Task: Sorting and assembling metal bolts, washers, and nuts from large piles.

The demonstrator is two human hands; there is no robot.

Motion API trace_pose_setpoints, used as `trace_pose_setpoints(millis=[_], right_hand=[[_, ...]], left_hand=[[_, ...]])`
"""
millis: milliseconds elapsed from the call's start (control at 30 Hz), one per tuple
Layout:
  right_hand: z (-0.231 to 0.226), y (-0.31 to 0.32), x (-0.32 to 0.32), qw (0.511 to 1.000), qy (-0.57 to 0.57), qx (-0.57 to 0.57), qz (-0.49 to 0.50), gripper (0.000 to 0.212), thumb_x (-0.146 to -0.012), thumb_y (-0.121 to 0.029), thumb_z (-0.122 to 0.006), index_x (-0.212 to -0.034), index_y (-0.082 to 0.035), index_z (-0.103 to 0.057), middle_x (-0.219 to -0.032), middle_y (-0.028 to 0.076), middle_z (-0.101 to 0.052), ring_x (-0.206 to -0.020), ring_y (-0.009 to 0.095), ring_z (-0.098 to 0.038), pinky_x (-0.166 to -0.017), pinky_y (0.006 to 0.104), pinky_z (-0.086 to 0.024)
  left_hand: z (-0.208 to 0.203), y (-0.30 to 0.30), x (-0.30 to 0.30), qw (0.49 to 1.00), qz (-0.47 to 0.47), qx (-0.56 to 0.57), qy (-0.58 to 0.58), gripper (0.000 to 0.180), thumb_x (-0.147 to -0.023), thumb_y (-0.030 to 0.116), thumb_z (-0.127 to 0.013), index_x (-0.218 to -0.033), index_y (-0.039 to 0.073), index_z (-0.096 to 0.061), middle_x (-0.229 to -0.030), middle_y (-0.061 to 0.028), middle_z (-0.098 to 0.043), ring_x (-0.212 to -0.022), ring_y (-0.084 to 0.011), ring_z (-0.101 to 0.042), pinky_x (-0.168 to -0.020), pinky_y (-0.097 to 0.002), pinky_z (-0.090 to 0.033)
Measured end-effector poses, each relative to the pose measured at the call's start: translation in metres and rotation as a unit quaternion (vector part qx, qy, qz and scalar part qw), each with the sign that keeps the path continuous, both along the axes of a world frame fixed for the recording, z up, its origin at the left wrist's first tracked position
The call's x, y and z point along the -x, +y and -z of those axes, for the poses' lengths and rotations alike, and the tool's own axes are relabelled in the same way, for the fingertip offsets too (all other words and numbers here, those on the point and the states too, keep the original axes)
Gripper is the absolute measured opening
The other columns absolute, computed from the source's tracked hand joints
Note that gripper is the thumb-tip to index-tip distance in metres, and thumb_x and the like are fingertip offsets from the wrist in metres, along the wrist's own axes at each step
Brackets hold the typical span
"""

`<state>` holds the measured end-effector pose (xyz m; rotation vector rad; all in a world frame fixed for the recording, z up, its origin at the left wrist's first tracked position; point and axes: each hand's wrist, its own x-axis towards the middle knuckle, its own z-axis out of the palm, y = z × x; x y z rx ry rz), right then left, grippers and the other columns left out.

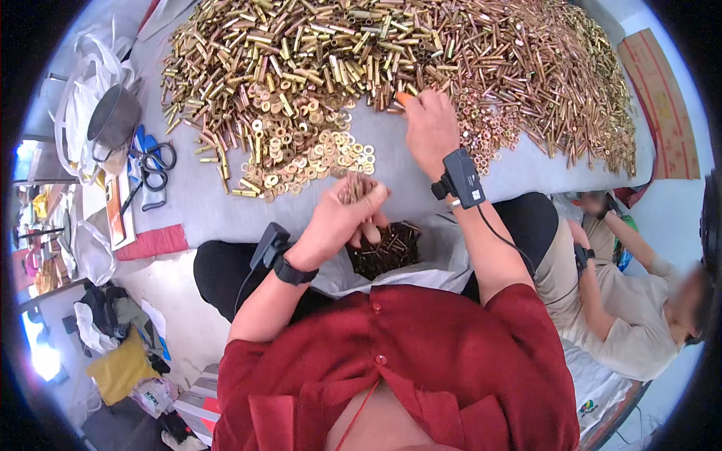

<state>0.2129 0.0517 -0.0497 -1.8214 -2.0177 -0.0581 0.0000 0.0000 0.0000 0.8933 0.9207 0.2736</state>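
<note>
Over at that grey-covered table (pixel 188 201), the left hand (pixel 342 214) is curled round a blurry bunch of small brownish metal pieces (pixel 355 188). Loosen that grip and I reckon some could drop into the open white sack (pixel 445 252) of thin dark metal pieces (pixel 385 252) in the lap, just below. The right hand (pixel 432 131) is at the near edge of the heaped gold-coloured metal tubes (pixel 301 45); can't tell if it's pinching any. Flat gold-coloured ring washers (pixel 320 154) lie just beyond the left hand.

Workshop, heaped with metal parts (pixel 331 56)
</note>
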Motion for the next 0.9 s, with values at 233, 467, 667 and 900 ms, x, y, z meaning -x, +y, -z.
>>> trace_pose_setpoints(millis=[233,467,667,900], right_hand=[[-0.039,-0.051,0.033,0.89,0.448,0.054,0.057,0.016,-0.086,-0.003,-0.059,-0.102,-0.004,-0.059,-0.093,0.008,-0.063,-0.084,0.019,-0.061,-0.075,0.0307,-0.047],[-0.03,-0.075,0.047,0.718,0.686,0.117,-0.009,0.023,-0.089,-0.006,-0.062,-0.11,-0.001,-0.054,-0.093,0.004,-0.063,-0.083,0.008,-0.058,-0.074,0.0226,-0.047],[-0.033,-0.083,0.046,0.707,0.69,0.157,-0.014,0.021,-0.09,-0.009,-0.06,-0.11,-0.001,-0.058,-0.091,0.002,-0.063,-0.082,0.007,-0.058,-0.072,0.022,-0.047],[-0.022,-0.063,0.04,0.862,0.486,0.144,-0.016,0.014,-0.088,-0.017,-0.063,-0.094,-0.004,-0.066,-0.081,0.005,-0.064,-0.075,0.013,-0.059,-0.068,0.0272,-0.046]], left_hand=[[0.01,0.003,-0.001,0.988,-0.123,0.003,-0.093,0.035,-0.091,0.016,-0.06,-0.122,0.001,-0.052,-0.087,-0.0071,-0.065,-0.06,-0.0098,-0.062,-0.041,-0.0182,-0.037],[0.011,0.002,-0.003,0.992,-0.105,-0.03,-0.059,0.031,-0.089,0.013,-0.063,-0.115,0.0,-0.054,-0.088,-0.0097,-0.067,-0.064,-0.0121,-0.067,-0.04,-0.0178,-0.044],[0.01,0.004,-0.001,0.994,-0.096,-0.018,-0.044,0.024,-0.089,0.018,-0.064,-0.106,0.002,-0.059,-0.087,-0.0082,-0.067,-0.065,-0.0125,-0.067,-0.04,-0.0187,-0.045],[0.016,0.008,0.007,0.987,-0.134,0.018,-0.083,0.027,-0.09,0.024,-0.064,-0.108,0.003,-0.059,-0.087,-0.0081,-0.066,-0.066,-0.0134,-0.066,-0.042,-0.0196,-0.047]])
